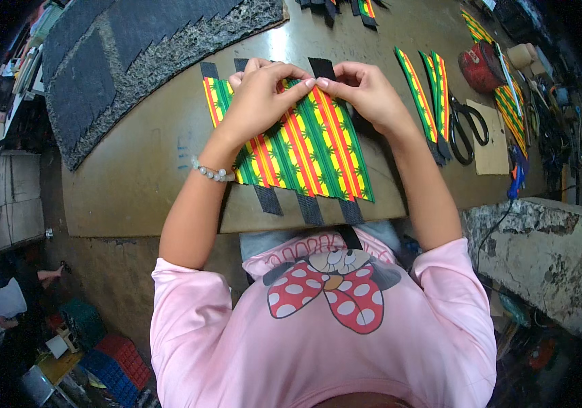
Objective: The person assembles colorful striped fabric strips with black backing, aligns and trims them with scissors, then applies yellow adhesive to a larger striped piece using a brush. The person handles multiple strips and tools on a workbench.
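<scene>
A panel of diagonal green, yellow and red leaf-print strips [298,153] lies on the table in front of me. Black webbing ends [310,209] stick out along its near and far edges. My left hand [260,98] reaches across the panel, thumb and fingers pinched at its far edge. Thumb tip to thumb tip with it, my right hand [370,98] pinches the same edge beside an upright black webbing end [321,68]. The fingers partly hide what lies between them.
Loose patterned strips [416,92] lie to the right, near black-handled scissors [466,129] and a piece of cardboard [491,139]. A red pincushion-like lump [483,66] sits beyond. A dark, rough-edged slab [148,58] covers the far left. A blue-handled tool [517,178] with a cord is at the right edge.
</scene>
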The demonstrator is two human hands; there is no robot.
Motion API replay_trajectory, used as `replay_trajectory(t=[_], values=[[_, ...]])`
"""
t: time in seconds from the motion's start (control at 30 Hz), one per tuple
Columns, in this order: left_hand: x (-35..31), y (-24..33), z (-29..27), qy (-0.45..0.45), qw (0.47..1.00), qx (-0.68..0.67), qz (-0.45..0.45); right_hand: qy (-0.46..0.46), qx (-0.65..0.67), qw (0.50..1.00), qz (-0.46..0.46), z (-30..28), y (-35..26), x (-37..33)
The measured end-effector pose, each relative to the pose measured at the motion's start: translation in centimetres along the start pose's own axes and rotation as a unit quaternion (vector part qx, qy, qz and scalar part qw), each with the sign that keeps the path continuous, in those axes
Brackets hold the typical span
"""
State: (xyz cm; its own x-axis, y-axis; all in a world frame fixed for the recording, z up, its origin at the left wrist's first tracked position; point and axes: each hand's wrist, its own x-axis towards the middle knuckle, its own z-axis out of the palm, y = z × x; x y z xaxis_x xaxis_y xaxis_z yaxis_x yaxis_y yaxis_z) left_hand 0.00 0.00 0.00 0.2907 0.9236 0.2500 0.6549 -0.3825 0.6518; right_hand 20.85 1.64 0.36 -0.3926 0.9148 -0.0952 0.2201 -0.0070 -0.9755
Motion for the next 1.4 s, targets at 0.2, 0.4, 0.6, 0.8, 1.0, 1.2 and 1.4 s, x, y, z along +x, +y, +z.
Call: replay_trajectory(t=[0.2, 0.4, 0.6, 0.8, 1.0, 1.2, 1.4], values=[[0.0, 0.2, 0.1, 0.021, 0.998, 0.035, 0.04, 0.104, -0.058, 0.99, -0.072, 1.8, 0.1, -0.4], [-0.3, -0.3, 0.9, -0.013, 1.0, -0.017, 0.016, 0.121, -0.088, 0.98, -0.129, 2.7, -0.2, -1.3], [-0.2, -0.6, 1.3, 0.006, 0.993, 0.116, 0.035, -0.053, -0.085, 0.962, -0.252, 1.3, -3.3, -4.7], [-0.7, 0.9, 1.9, 0.152, 0.962, 0.201, 0.109, -0.048, -0.001, 0.999, 0.014, 0.9, -1.6, -4.5], [-3.2, 3.7, 2.2, -0.045, 0.98, 0.161, 0.105, 0.002, -0.057, 0.998, 0.03, 0.1, 0.2, -4.0], [-5.2, 5.2, 2.5, -0.152, 0.935, 0.312, 0.065, -0.016, -0.136, 0.988, 0.074, 0.5, -0.6, -7.7], [-4.5, 6.2, 2.0, -0.267, 0.89, 0.369, 0.001, 0.01, -0.007, 0.999, 0.042, 0.8, 0.2, -10.8]])
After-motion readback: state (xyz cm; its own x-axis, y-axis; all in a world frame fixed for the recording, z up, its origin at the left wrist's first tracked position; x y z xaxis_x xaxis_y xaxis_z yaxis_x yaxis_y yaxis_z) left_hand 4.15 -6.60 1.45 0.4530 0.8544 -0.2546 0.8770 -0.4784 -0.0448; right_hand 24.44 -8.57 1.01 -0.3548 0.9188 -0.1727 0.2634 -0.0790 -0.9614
